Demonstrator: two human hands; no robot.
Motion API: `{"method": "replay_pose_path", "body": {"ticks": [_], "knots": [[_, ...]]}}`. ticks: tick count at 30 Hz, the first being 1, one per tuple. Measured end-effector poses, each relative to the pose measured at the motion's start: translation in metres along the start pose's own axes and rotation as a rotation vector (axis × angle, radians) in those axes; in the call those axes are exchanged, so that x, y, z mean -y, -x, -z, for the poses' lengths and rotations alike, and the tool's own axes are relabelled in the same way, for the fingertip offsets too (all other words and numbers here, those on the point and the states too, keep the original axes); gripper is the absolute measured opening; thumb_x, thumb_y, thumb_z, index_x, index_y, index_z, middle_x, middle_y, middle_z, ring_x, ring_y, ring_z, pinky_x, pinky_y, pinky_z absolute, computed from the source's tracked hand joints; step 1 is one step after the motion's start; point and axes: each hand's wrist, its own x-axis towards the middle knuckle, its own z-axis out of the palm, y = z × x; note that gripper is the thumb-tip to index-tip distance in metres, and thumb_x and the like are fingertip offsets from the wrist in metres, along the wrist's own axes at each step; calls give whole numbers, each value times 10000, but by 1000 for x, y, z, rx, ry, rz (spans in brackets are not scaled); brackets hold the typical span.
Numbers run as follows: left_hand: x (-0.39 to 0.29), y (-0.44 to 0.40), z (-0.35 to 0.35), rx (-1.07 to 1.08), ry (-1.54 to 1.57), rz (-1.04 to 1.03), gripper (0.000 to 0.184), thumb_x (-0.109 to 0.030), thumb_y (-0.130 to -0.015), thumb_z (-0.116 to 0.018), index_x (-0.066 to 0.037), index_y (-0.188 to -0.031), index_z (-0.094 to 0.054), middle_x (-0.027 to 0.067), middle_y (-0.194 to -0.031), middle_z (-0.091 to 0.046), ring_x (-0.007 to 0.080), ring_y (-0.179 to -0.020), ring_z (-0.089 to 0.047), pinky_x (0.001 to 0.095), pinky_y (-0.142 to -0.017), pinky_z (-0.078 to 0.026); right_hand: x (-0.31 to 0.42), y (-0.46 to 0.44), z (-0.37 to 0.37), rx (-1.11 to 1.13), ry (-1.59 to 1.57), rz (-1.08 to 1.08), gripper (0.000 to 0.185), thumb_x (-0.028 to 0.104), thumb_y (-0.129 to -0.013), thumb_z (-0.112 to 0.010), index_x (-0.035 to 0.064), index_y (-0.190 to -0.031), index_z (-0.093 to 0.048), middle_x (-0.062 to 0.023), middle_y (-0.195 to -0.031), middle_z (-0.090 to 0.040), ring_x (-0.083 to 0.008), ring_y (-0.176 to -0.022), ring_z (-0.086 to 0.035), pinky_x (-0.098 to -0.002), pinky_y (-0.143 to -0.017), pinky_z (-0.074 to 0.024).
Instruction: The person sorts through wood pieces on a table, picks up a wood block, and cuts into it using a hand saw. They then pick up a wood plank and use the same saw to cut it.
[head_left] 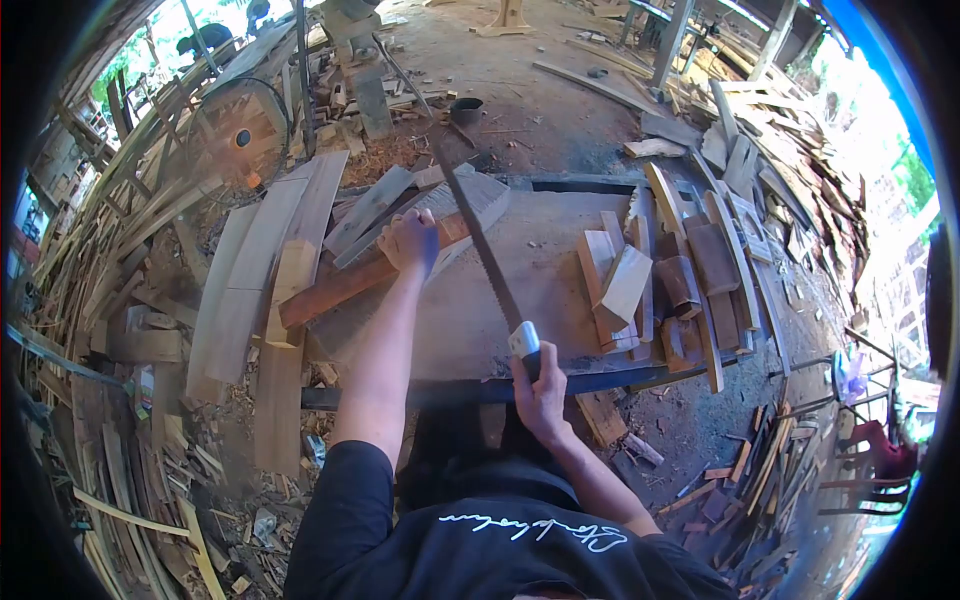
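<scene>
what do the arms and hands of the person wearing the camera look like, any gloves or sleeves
The left hand and right hand wear no gloves, and the forearms are uncovered. The left sleeve is short and black, matching the shirt, which carries white script lettering.

Saw [483, 250] in right fingers [548, 382], left fingers [394, 240] on beam [345, 290]

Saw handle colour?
The saw handle is white and black; shows best in the head view.

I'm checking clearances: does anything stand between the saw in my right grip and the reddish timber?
Nothing visible does. From the right grip, the saw crosses by the far end of the reddish timber; the left grip holds it, left of the saw. Contact is unclear.
</scene>
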Motion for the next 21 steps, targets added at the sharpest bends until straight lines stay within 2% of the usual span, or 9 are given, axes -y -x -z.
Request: {"method": "replay_pose_path", "body": {"ticks": [1, 2, 5, 7, 13, 18, 21], "knots": [[-2, 0, -1, 16, -69, 26, 359, -381, -941, -468, -152, -937, -745, 107, -1073, -684, 311, -1048, -610, 481, -918, -421, 3, 1, -1, 29, -5, 25, 222, 64, -905, -640, 30, -1060, -484, -217, -800, -575, -386, -709, -609, -413, -634, -484], [-3, 0, -3, 21, -76, 23, 359, -381, -941, -468, -152, -937, -745, 107, -1073, -684, 311, -1048, -610, 481, -918, -421, 6, 1, -2, 61, -6, -7, 223, 61, -909, -632, 18, -1067, -481, -242, -853, -577, -435, -775, -601, -432, -671, -487], [-5, 2, -4, -4, -98, 20, 373, -389, -940, -463, -144, -932, -744, 92, -1070, -687, 304, -1057, -606, 474, -923, -418, 5, 1, -7, 79, -17, -9, 225, 64, -909, -628, 22, -1074, -481, -238, -863, -581, -441, -791, -604, -437, -678, -488], [-2, 3, -10, -70, -50, -6, 375, -335, -949, -431, -126, -921, -741, 80, -1080, -688, 293, -1059, -604, 465, -935, -413, 1, 1, -7, 92, -19, -24, 226, 70, -913, -625, 22, -1080, -481, -237, -870, -580, -442, -800, -605, -438, -683, -489], [3, -6, -23, 12, -87, -4, 396, -221, -949, -340, -96, -1007, -712, 71, -1143, -676, 288, -1104, -574, 461, -947, -404, -7, 0, -2, 105, -28, -13, 242, 88, -920, -622, 27, -1105, -478, -243, -891, -582, -456, -831, -610, -451, -694, -496], [-2, -8, -24, 31, -113, 56, 400, -227, -949, -333, -95, -1021, -704, 66, -1146, -675, 287, -1123, -563, 471, -940, -408, -8, 4, 0, 131, -32, -38, 249, 86, -919, -620, 31, -1115, -476, -249, -917, -587, -469, -856, -612, -466, -693, -499], [-5, -7, -21, 49, -140, 61, 403, -227, -947, -331, -100, -1012, -708, 65, -1140, -677, 283, -1113, -568, 469, -944, -406, -8, 4, 1, 118, -12, 21, 260, 88, -916, -621, 26, -1119, -471, -249, -908, -578, -473, -839, -605, -488, -674, -495]]}}
